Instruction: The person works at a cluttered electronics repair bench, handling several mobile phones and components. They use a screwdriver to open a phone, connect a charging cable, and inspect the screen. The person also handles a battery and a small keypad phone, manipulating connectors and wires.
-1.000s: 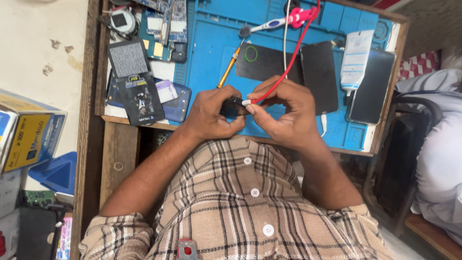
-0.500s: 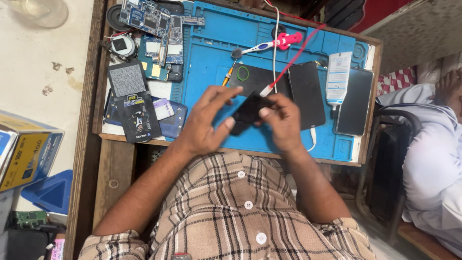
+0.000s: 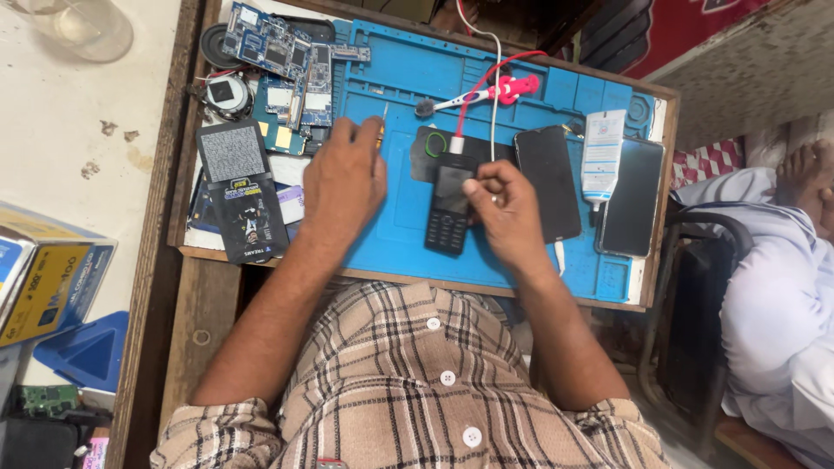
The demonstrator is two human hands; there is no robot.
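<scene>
A black keypad phone point(image 3: 447, 208) lies flat on the blue work mat point(image 3: 400, 243), with a white-tipped red cable point(image 3: 458, 142) plugged into its top end. My right hand point(image 3: 508, 217) pinches the phone's right edge beside the screen. My left hand point(image 3: 343, 178) rests palm down on the mat to the left of the phone. Its fingers curl over a yellow-handled screwdriver point(image 3: 383, 117), and only the tip and a bit of the handle show.
Circuit boards point(image 3: 282, 52) and black packets point(image 3: 243, 200) lie on the left. Two dark smartphones point(image 3: 547, 182) point(image 3: 632, 208), a white bottle point(image 3: 602, 152) and a pink-handled brush point(image 3: 491, 91) lie on the right. Another person point(image 3: 782, 287) sits far right. Boxes point(image 3: 43, 278) stand left.
Both hands held the phone above the mat's front edge. The phone now lies on the mat, my left hand has moved left onto the screwdriver, and my right hand stays at the phone.
</scene>
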